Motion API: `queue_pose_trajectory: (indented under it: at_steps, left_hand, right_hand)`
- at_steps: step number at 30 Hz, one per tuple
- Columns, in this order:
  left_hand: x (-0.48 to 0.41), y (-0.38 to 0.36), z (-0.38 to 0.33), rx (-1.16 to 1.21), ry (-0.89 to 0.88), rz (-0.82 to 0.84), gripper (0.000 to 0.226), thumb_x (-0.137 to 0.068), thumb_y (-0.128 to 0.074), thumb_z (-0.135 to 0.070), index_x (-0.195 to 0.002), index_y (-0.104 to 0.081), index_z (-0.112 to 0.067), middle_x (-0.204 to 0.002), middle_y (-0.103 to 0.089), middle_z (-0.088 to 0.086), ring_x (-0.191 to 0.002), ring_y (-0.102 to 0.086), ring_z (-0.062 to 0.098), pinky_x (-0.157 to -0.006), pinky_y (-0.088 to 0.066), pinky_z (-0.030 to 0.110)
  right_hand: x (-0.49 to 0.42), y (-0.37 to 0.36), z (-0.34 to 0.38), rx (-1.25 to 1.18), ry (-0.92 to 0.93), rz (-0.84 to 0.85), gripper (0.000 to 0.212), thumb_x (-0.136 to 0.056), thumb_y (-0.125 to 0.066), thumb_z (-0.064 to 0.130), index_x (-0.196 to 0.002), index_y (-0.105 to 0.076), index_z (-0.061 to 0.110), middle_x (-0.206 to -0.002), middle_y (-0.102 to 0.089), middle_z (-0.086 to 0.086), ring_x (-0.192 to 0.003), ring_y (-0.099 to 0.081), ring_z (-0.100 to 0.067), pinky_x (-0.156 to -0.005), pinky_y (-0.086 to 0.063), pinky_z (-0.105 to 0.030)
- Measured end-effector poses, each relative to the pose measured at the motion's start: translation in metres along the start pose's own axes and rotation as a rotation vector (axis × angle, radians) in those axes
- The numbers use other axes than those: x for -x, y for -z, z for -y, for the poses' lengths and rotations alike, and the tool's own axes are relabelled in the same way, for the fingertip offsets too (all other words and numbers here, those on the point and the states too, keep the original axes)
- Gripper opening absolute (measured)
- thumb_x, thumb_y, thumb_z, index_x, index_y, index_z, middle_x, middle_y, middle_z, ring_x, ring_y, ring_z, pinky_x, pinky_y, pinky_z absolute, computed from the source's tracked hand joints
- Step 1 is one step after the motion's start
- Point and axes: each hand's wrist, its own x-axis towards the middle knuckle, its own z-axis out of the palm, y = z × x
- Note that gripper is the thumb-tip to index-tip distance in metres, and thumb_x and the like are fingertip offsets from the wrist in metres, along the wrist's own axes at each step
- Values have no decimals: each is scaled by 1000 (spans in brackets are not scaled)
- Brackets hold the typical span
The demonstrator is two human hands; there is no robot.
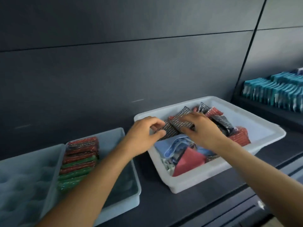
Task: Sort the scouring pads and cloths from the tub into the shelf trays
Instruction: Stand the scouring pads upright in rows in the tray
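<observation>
Pale tray (24, 177), dark shelf (147, 171); left hand (142, 136) pinches dark pad (170, 131), right hand (203, 130) grips second pad (180, 122); white tub (188, 184), grey wall (114, 63).

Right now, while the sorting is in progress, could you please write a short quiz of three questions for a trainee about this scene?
1. True or false: the tray left of the tub holds pads of one colour only.
2. Multiple choice: what do the fingers of the left hand pinch? A) a dark scouring pad B) a brush C) a bottle
3. Short answer: which colours are the cloths at the near end of the tub?

Key
1. False: red pads and green pads are stacked in it.
2. A.
3. A light blue cloth and a red cloth.
</observation>
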Motion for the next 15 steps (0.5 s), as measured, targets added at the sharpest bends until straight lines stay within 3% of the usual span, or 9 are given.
queue_pose_trajectory:
  at_steps: [4,6,8,11,13,15]
  left_hand:
    - [-73,-58,-9,19,162,78,50,-87,-69,-31,-132,-52,-19,-132,-56,-3,-119,-54,10,-99,-43,27]
    - [-100,-82,0,-70,262,102,63,-87,-68,-35,-140,-41,-16,-141,-47,3,-128,-48,17,-104,-38,29]
    - [-117,-100,9,-158,355,150,70,-84,-69,-40,-140,-38,-13,-142,-46,7,-128,-47,24,-106,-39,36]
    - [-129,-114,10,-301,380,164,72,-79,-73,-44,-135,-41,-13,-137,-51,9,-122,-52,28,-100,-44,41]
    - [-133,-115,4,-419,358,120,70,-80,-73,-42,-137,-41,-19,-136,-53,4,-122,-52,27,-100,-42,40]
    - [-133,-111,-1,-381,350,75,60,-82,-71,-38,-135,-46,-25,-135,-55,1,-122,-52,24,-102,-39,39]
  right_hand:
    - [-24,23,-86,252,-189,209,33,-79,-55,7,-109,-60,18,-113,-65,-6,-108,-60,-29,-88,-51,-40]
    - [-30,25,-106,332,-191,383,39,-77,-59,7,-115,-57,17,-113,-63,-4,-110,-58,-26,-90,-50,-41]
    - [-32,21,-113,415,-134,453,45,-79,-63,12,-122,-53,20,-117,-59,0,-118,-49,-24,-94,-48,-41]
    - [-37,16,-111,558,-53,351,36,-83,-61,22,-119,-57,20,-117,-58,0,-117,-47,-21,-90,-47,-36]
    - [-38,16,-108,537,-77,270,23,-86,-57,22,-107,-62,16,-106,-60,-3,-106,-55,-22,-80,-50,-34]
    - [-37,18,-103,474,-91,184,17,-89,-53,25,-102,-61,16,-99,-61,-4,-99,-59,-24,-73,-48,-33]
